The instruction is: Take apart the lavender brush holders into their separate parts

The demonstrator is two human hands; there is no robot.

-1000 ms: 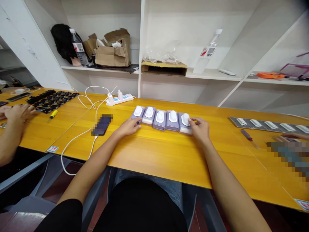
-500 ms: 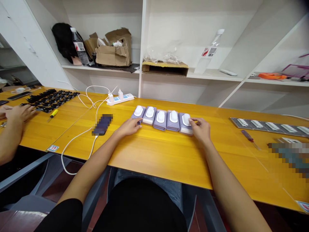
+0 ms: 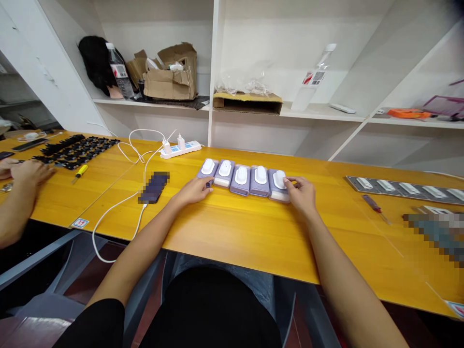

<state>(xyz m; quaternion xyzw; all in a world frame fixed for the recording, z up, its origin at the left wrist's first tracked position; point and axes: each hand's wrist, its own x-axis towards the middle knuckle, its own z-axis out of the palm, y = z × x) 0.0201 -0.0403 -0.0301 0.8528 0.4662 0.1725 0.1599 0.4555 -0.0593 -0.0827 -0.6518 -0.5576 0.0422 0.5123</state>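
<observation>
1. Boxes (image 3: 239, 189), five of them, stand side by side in one row on the table (image 3: 224, 227), before the person. Each bears a white piece (image 3: 241, 175) on top.
2. Left hand (image 3: 194, 191) is at the left end, fingers bent, their tips against the near side of the end box. I cannot tell whether they grip it.
3. Right hand (image 3: 301, 193) is at the right end; thumb and forefinger seem to touch the last white piece at its side. A firm hold cannot be confirmed.
4. Since one second ago, both hands and the row have kept their places; I judge this as steadying rather than moving. At the far right, another person's hand has gone from view.
5. Table is of yellow wood. Left of the row lie a phone (image 3: 155, 187) and a power strip (image 3: 181, 150).
6. Farther left, a co-worker's hand (image 3: 29, 174) is near black parts (image 3: 94, 151).
7. Behind, white shelves (image 3: 322, 112) carry a carton (image 3: 170, 86).
</observation>
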